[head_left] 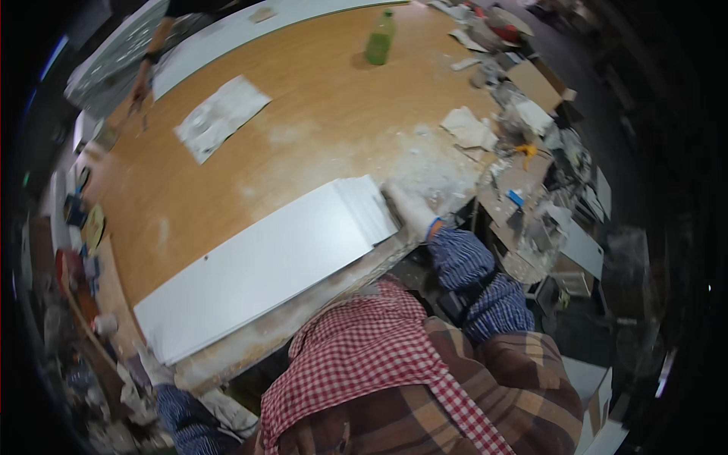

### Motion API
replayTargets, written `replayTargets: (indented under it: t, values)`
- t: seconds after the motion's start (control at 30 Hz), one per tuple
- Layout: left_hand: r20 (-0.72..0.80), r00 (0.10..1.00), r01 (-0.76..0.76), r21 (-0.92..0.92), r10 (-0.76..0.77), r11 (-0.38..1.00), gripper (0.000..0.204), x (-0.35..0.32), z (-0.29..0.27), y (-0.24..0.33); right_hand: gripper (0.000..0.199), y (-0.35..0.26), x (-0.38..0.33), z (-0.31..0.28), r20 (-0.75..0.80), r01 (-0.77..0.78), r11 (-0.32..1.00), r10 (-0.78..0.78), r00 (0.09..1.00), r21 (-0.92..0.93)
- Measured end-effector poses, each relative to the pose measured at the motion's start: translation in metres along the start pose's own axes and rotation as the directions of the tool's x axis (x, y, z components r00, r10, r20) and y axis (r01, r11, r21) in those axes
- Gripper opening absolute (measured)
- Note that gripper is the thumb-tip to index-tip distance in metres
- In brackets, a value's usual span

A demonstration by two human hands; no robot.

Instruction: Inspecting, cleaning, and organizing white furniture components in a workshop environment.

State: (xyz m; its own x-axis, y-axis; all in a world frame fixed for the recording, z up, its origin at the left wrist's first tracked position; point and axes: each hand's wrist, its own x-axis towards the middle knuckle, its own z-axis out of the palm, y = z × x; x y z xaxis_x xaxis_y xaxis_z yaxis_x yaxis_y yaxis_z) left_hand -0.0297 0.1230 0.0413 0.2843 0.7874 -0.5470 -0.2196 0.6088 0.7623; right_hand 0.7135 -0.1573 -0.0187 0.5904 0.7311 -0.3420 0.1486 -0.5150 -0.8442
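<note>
From here I've got a stack of long white panels (pixel 250 265) lying along the near edge of the wooden table (pixel 318 98), its right end fanned. My white-gloved right hand (pixel 409 208) is at that end, my left hand (pixel 157 370) at the other; can't tell whether either is gripping or loose. Green bottle (pixel 379 42) upright near the far edge.

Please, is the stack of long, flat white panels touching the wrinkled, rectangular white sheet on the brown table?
Apart. The head view shows it: a wide strip of brown tabletop separates the white panel stack from the wrinkled white sheet.
</note>
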Motion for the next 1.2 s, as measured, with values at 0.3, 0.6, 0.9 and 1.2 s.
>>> replayTargets:
  t: [0.3,0.6,0.9,1.2]
  values:
    - [-0.033,0.999,0.042,0.166,-0.037,0.985,0.066,-0.003,0.116,-0.027,0.095,-0.073,-0.037,-0.012,0.261,-0.228,0.864,0.118,0.958,0.448]
    - [-0.085,0.996,0.045,0.161,-0.031,0.986,0.056,-0.027,0.177,-0.041,0.074,-0.084,-0.030,-0.023,0.338,-0.328,0.734,0.142,0.930,0.595]
    - [-0.361,0.927,0.217,0.301,-0.100,0.928,0.064,-0.051,0.179,-0.044,0.077,-0.106,-0.026,-0.077,0.277,-0.160,0.987,0.146,0.950,0.029]
    - [-0.357,0.870,-0.225,0.330,0.342,0.917,0.064,-0.034,0.083,-0.054,0.045,0.011,0.072,-0.243,-0.230,-0.013,0.396,-0.507,0.830,-0.918]
